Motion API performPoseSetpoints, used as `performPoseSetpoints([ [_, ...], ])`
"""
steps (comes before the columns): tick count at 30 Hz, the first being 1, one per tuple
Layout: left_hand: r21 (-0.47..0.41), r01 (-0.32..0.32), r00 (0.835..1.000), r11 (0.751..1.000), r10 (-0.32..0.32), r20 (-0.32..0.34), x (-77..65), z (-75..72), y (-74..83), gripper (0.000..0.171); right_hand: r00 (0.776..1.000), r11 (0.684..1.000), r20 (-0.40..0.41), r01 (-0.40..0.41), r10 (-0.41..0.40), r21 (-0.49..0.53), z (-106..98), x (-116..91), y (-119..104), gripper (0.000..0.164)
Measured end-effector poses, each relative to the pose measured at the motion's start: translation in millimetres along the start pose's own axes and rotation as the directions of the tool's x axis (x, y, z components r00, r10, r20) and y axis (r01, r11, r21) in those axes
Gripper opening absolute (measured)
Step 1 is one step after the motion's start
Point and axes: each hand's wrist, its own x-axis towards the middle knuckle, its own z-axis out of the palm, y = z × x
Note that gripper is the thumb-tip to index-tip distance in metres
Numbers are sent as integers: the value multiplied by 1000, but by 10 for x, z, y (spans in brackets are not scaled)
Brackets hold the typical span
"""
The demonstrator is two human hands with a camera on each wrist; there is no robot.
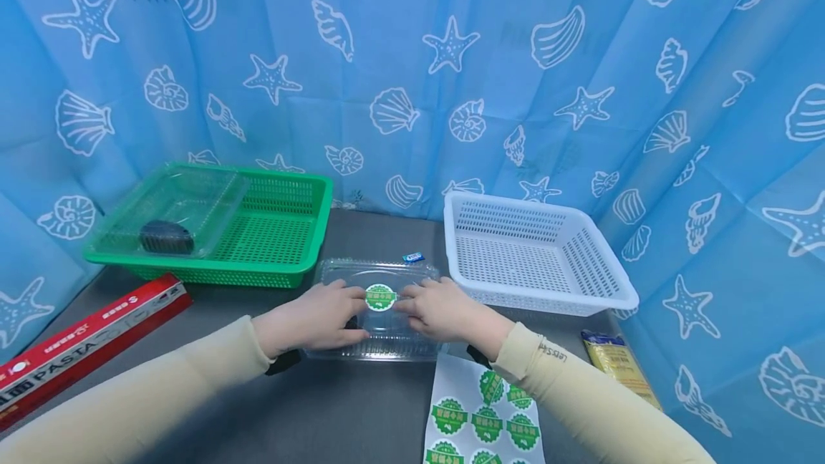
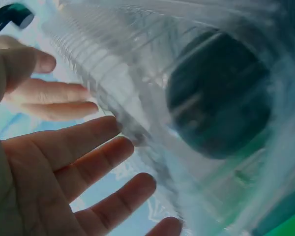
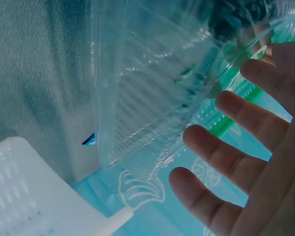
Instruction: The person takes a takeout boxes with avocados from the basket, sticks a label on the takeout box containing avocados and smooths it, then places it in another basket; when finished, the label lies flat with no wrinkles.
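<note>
A clear plastic clamshell box (image 1: pixel 399 348) lies on the dark table in front of me. On its lid is a round green-and-white sticker (image 1: pixel 381 298). My left hand (image 1: pixel 327 315) rests on the lid from the left, fingertips at the sticker's edge. From the other side my right hand (image 1: pixel 445 308) touches the lid, its fingertips by the sticker's right edge. Both wrist views show fingers extended and spread along the clear plastic. Inside the box, a dark rounded item (image 2: pixel 219 93) shows through the plastic in the left wrist view; the left hand mostly covers it from above.
A sheet of green stickers (image 1: pixel 486 422) lies in front of the right forearm. Behind left, a green basket (image 1: pixel 303 235) holds another clear box (image 1: pixel 213 192) with a dark item. A white basket (image 1: pixel 541 299), red box (image 1: pixel 97 342), yellow packet (image 1: pixel 619 367) and small blue packet (image 1: pixel 413 258) surround the workspace.
</note>
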Motion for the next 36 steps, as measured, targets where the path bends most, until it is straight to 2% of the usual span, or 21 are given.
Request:
performPoseSetpoints([
  [2,-91,10,998,996,-15,-58,-85,8,-33,45,997,997,-68,-39,44,73,14,-47,12,27],
  [4,-216,28,988,976,-59,-141,-180,28,-66,42,983,975,-131,-105,132,194,24,-109,19,25],
  [6,-357,60,962,932,-149,-229,-287,67,-94,40,949,916,-178,-186,262,354,53,-183,25,25],
  [8,-504,92,915,858,-273,-296,-397,130,-120,41,892,809,-182,-269,414,522,95,-253,26,28],
  [10,-627,141,859,766,-409,-306,-494,207,-140,46,813,651,-137,-339,566,679,150,-320,19,29],
  [12,-737,189,808,649,-529,-258,-571,284,-159,51,733,489,-79,-366,676,792,221,-374,12,28],
  [14,-808,253,769,532,-617,-166,-626,357,-170,56,668,356,-17,-374,744,856,310,-411,9,28],
  [15,-832,283,756,478,-645,-113,-643,390,-174,59,646,306,15,-382,763,872,353,-425,6,29],
  [17,-866,310,750,393,-661,-31,-659,450,-170,62,622,231,80,-402,779,886,438,-435,4,35],
  [18,-877,317,752,361,-659,1,-659,478,-164,63,619,198,113,-411,778,890,474,-433,3,39],
  [19,-885,319,756,339,-654,22,-653,503,-155,64,616,169,145,-422,774,891,502,-428,-3,44],
  [22,-908,295,773,297,-633,44,-615,564,-122,63,609,85,238,-452,757,888,543,-402,-23,59],
  [23,-912,291,774,291,-632,45,-598,581,-112,62,609,54,263,-451,748,891,549,-391,-28,63],
  [28,-912,302,771,276,-634,63,-539,650,-85,61,604,-41,345,-458,719,888,573,-347,-28,67],
  [31,-914,307,772,265,-631,76,-520,675,-80,61,601,-79,375,-459,706,885,585,-332,-22,66],
  [34,-920,305,772,247,-629,87,-504,694,-86,60,607,-96,383,-451,697,888,602,-317,-14,62],
  [36,-920,294,774,260,-630,70,-492,705,-99,60,615,-116,386,-432,687,894,613,-308,-11,57],
])
